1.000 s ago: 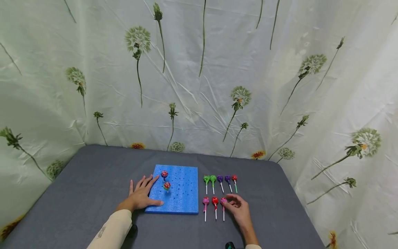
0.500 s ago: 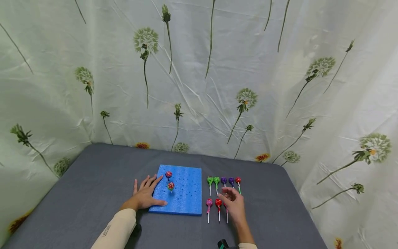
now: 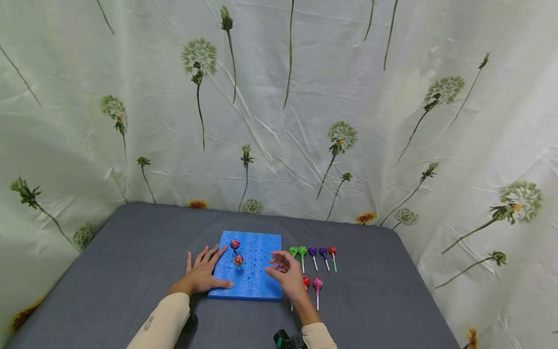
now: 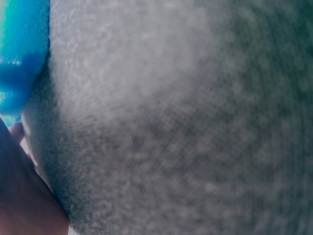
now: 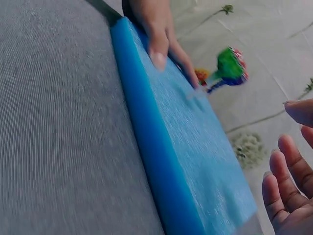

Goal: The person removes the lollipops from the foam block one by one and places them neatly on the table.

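Note:
My left hand (image 3: pixel 201 276) rests with spread fingers on the left edge of a blue foam board (image 3: pixel 261 286) dotted with small holes. Two lollipops stand upright in the board near that hand: a red-topped lollipop (image 3: pixel 235 244) and, nearer me, a red and green lollipop (image 3: pixel 238 261). Over the board's right edge hovers my right hand (image 3: pixel 287 276), its fingers loosely bent and thumb apart. The right wrist view shows nothing between those fingers (image 5: pixel 293 166). Beneath this hand and forearm, part of the near lollipop row is hidden; a red lollipop (image 3: pixel 307 282) peeks out.
Right of the board, a far row holds green lollipops (image 3: pixel 302 252), purple lollipops (image 3: pixel 323 252) and a red lollipop (image 3: pixel 333 250). A pink lollipop (image 3: pixel 317 284) ends the near row. A floral curtain (image 3: pixel 279 121) hangs behind the grey table (image 3: pixel 375 291).
My right hand has left the pink lollipop at the near row's right end and moved left, past the row, to the board's right edge. My left hand stays on the board.

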`<state>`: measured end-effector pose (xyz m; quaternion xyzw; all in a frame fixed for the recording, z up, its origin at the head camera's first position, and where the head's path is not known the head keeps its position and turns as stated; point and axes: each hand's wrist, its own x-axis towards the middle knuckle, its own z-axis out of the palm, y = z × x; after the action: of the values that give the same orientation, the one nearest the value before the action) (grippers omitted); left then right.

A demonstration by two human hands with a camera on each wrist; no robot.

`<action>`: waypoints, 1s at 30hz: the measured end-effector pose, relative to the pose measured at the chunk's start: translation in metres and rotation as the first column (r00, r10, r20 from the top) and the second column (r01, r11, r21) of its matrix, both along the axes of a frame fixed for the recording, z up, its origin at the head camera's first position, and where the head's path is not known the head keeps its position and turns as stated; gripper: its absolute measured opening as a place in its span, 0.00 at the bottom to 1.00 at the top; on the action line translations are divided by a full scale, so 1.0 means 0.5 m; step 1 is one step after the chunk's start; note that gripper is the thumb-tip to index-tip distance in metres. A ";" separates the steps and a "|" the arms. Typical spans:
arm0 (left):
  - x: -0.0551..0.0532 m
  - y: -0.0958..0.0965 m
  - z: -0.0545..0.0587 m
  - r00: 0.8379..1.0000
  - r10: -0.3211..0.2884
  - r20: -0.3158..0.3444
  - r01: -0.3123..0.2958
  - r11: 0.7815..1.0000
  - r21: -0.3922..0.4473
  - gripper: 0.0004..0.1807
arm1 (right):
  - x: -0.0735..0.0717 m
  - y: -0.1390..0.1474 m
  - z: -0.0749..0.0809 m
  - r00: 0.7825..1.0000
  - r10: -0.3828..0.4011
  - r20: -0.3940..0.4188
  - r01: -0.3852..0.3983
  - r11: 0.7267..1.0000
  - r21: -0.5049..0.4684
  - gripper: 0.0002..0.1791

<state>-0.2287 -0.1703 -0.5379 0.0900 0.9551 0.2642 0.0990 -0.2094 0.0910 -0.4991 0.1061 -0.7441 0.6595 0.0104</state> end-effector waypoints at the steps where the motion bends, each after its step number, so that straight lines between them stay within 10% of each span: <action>1: 0.000 -0.001 -0.001 1.000 0.003 0.001 -0.003 1.000 -0.003 0.62 | 0.003 -0.008 0.009 1.000 0.007 0.002 -0.007 1.000 -0.005 0.20; 16: -0.009 -0.003 -0.013 1.000 0.015 0.013 -0.015 1.000 -0.022 0.63 | -0.001 -0.087 0.025 0.992 0.128 0.021 -0.129 0.991 0.021 0.19; 30: -0.002 0.000 -0.008 1.000 0.021 -0.016 -0.021 1.000 -0.016 0.61 | 0.007 -0.142 0.002 0.997 0.080 0.012 -0.080 0.997 0.018 0.17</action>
<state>-0.2297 -0.1701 -0.5422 0.0811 0.9589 0.2567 0.0894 -0.2059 0.0202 -0.4983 0.1321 -0.7453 0.6532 -0.0210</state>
